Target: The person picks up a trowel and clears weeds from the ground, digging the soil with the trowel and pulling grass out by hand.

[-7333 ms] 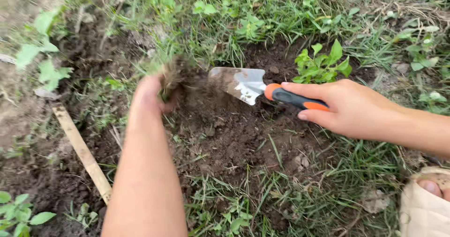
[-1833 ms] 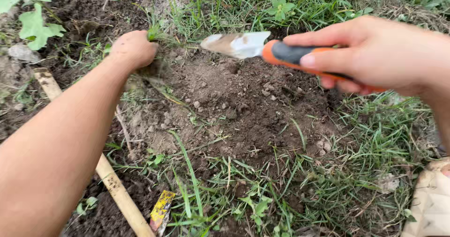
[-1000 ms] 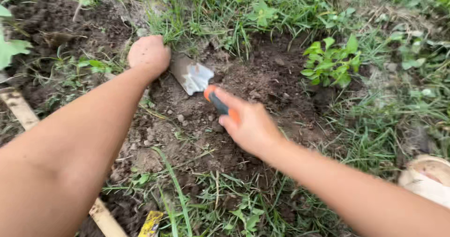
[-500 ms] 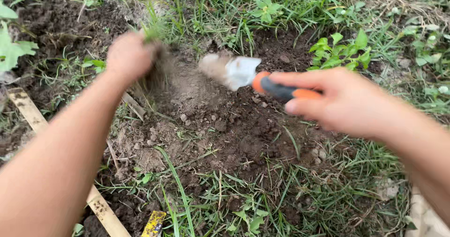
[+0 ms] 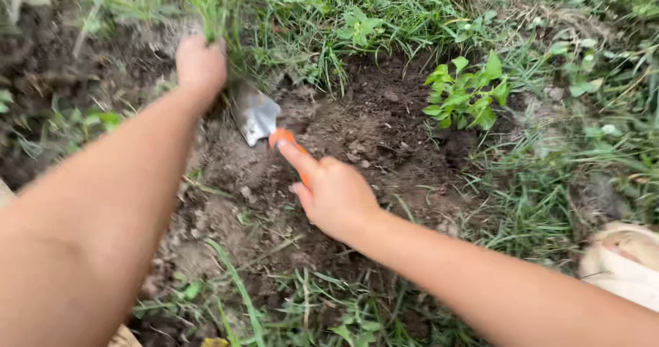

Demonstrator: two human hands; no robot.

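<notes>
My left hand point(image 5: 200, 64) is closed around a tuft of grass point(image 5: 214, 7) at the far left edge of a patch of bare dark soil point(image 5: 357, 148). My right hand point(image 5: 334, 192) grips the orange and black handle of a small garden trowel point(image 5: 259, 117), forefinger stretched along the handle. The silver blade points away from me and digs into the soil just below and right of my left hand. Part of the handle is hidden under my fingers.
Grass and weeds ring the soil patch. A leafy green plant point(image 5: 467, 93) stands at the right of the patch. A pale sack-like thing point(image 5: 621, 264) lies at the right edge. A bit of wooden stick point(image 5: 123, 337) shows at the bottom left.
Half a second ago the trowel was lifted above the soil at mid-frame; now its blade is pushed into the ground by the grass tuft. My left hand stays on the grass.
</notes>
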